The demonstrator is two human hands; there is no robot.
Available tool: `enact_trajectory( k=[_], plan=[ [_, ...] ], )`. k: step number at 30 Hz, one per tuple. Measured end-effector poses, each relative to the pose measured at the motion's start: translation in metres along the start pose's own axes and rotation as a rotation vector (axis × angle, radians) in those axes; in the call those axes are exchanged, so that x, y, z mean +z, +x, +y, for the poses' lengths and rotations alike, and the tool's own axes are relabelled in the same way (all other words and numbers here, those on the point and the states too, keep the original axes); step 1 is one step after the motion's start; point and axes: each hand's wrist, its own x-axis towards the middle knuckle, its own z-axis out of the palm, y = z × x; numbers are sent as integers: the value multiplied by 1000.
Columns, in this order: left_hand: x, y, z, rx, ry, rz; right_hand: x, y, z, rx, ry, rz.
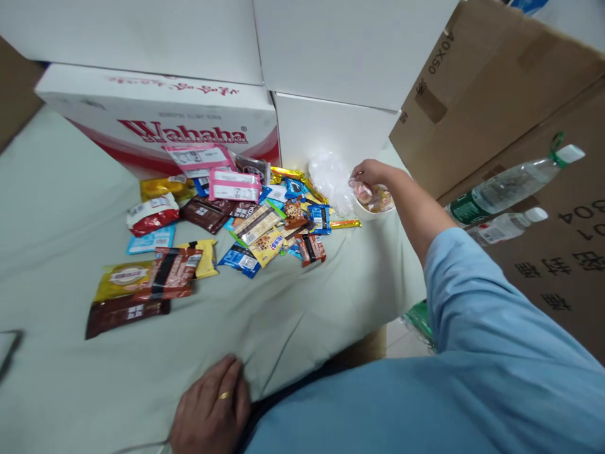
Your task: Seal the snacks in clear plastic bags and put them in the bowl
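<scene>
My right hand (371,171) reaches over a white bowl (370,214) at the far right of the cloth-covered surface. Its fingers are closed in a pinch on a clear-wrapped, pinkish snack packet (363,191), at or just above the bowl's contents. More wrapped snacks (384,200) lie in the bowl. A crumpled clear plastic bag (328,175) is beside it on the left. My left hand (210,407) rests on the cloth near the front edge, a ring on one finger. Its fingers are curled and together; the fingertips are hidden, and no object shows in it.
A pile of snack packets (262,224) spreads across the pale green cloth (302,328), with brown packets (127,310) lower left. White cartons, one marked Wahaha (189,132), stand behind. Two plastic bottles (510,186) and large cardboard boxes (496,94) are at right.
</scene>
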Motion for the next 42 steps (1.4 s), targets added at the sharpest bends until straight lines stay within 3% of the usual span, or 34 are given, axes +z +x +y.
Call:
enact_trajectory(
  k=[4, 7, 9, 12, 14, 19, 21, 23, 26, 28, 29, 32, 34, 37, 42],
  plan=[
    [0, 0, 2, 15, 25, 27, 28, -16, -6, -36, -182, 294],
    [-1, 1, 2, 26, 26, 33, 37, -29, -10, -68, -318, 354],
    [-1, 1, 3, 19, 13, 29, 36, -35, -15, -79, -297, 431],
    [-1, 1, 4, 6, -2, 19, 28, -48, -27, 14, -147, 640],
    [0, 0, 4, -3, 1, 16, 26, -61, -38, 56, -66, 681],
    [2, -2, 5, -19, 6, 13, 50, -94, -61, -183, -224, 378],
    [0, -1, 5, -31, -39, 11, 62, -103, -64, -186, -293, 263],
    [-4, -1, 5, -63, -124, 22, 70, -112, -63, -131, -257, 253],
    [-12, -1, 8, -196, -221, 75, 75, -134, -60, -95, 33, 483],
    [-17, 3, 13, -319, -284, 112, 79, -151, -64, -106, 385, 648],
    [-19, 7, 16, -379, -341, 112, 82, -160, -69, -104, 596, 668],
    [-18, 34, 24, -559, -612, 23, 100, -179, -99, -50, 1186, 466],
    [-11, 62, 30, -683, -788, -71, 115, -184, -128, -12, 1417, 281],
    [7, 105, 37, -727, -945, -63, 137, -187, -169, -9, 1528, 129],
    [42, 142, 37, -747, -1040, -15, 165, -186, -203, -138, 1422, 112]
  ],
)
